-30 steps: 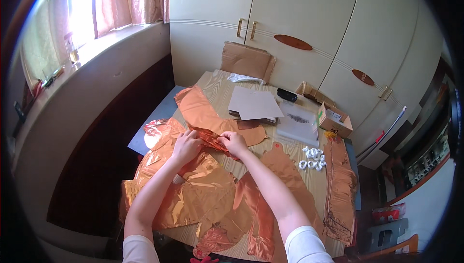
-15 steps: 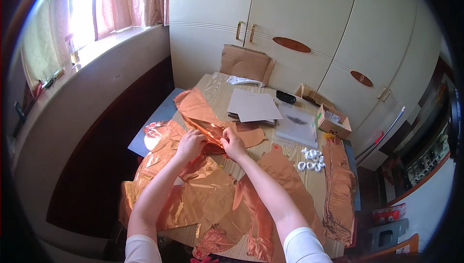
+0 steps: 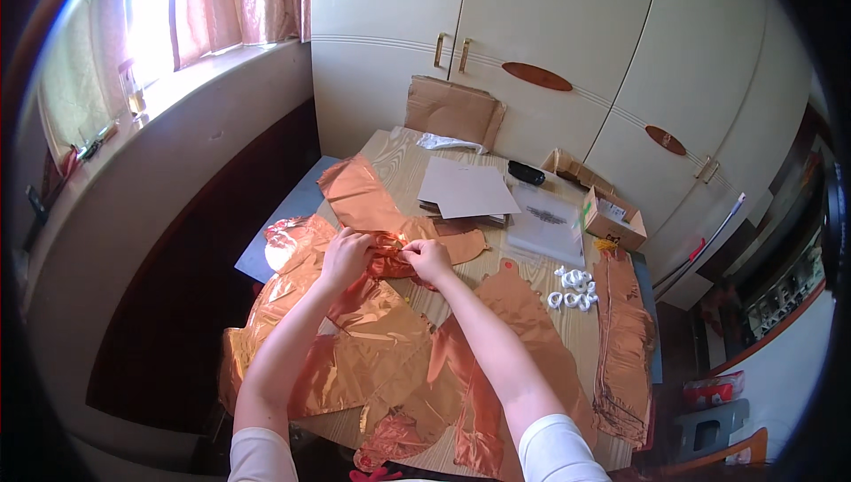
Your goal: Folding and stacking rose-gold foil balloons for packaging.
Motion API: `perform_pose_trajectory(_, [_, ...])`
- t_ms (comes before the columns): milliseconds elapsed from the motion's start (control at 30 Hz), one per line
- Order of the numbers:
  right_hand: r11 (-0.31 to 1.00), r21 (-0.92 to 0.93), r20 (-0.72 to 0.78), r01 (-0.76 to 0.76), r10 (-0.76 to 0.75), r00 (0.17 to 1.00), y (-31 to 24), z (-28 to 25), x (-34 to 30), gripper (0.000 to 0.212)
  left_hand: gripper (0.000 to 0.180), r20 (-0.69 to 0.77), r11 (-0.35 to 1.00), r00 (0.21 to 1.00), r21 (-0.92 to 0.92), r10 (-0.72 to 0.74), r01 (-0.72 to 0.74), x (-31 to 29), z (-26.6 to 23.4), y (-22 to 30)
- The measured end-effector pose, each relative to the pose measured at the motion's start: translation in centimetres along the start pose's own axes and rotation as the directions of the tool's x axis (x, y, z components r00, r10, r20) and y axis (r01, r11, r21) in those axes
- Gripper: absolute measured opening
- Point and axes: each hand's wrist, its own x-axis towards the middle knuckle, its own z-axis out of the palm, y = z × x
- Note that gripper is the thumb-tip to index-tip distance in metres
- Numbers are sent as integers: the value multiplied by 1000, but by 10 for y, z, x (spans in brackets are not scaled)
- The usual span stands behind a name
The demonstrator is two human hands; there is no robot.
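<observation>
My left hand [image 3: 346, 256] and my right hand [image 3: 428, 262] pinch a flat copper-coloured foil balloon [image 3: 359, 194] over the middle of the table. Between my fingers the foil is bunched and creased, while its smooth far end stretches away from me. Exactly which edge each hand grips is too small to tell. Under my forearms spreads more shiny copper foil [image 3: 355, 376], wrinkled and overlapping. A flat matte copper foil piece [image 3: 519, 322] with a small red-marked tab lies right of my right hand.
Grey-white cardboard sheets [image 3: 465, 188] are stacked at the back, beside a clear plastic bag [image 3: 541, 225] and a black tray [image 3: 526, 172]. White ribbon coils [image 3: 574, 289], a folded copper foil stack [image 3: 622, 349] and an open carton [image 3: 613, 218] occupy the right. Brown cardboard [image 3: 455, 114] leans against the cabinet.
The foil between my hands has gone from a raised, stretched fold to a bunched shape. My left hand has shifted slightly up and left; my right hand stays close by.
</observation>
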Motion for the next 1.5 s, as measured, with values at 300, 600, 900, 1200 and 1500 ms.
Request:
perform_pose_trajectory(300, [998,47,-10,-41,41,999,13,6,11,20,12,-73,977,983,140,170,-158,0,-4,5])
perform_pose_trajectory(600, [979,185,-66,-88,102,993,21,13,17,21,11,64,902,952,306,300,-304,-3,-8,-1])
perform_pose_trajectory(900, [911,412,-225,10,91,970,20,-5,40,11,11,280,944,918,91,283,-318,-8,-16,-12])
perform_pose_trajectory(1200, [913,-323,-103,248,-295,950,-80,-82,32,13,45,332,967,943,232,23,-106,33,2,-18])
perform_pose_trajectory(1500, [896,-371,-332,245,-375,866,-115,-136,39,14,92,515,948,827,312,-227,66,58,36,-23])
